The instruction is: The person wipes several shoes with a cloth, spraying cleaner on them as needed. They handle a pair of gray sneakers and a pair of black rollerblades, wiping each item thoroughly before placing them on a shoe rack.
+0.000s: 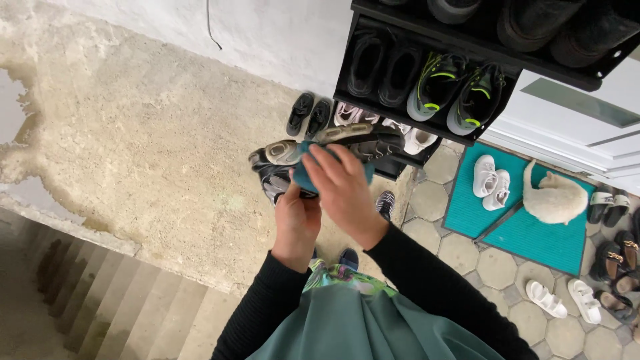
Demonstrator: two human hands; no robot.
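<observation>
Your left hand (pixel 297 223) is clamped on the shoe (pixel 283 163), light and fairly stiff; keep hold at its 6 o'clock side. Your right hand (pixel 343 190) presses the soft cloth (pixel 303 175) flat, fingers together.

Soft, even daylight fills the scene, with no hard shadows and no glare. The pale wall (pixel 280 33) and white door (pixel 587 133) are bright, nearly washed out, while the black shoe rack (pixel 360 67) is dark inside, hiding detail. Wide-angle distortion bends lines at the edges. Focus is fairly sharp throughout.
</observation>
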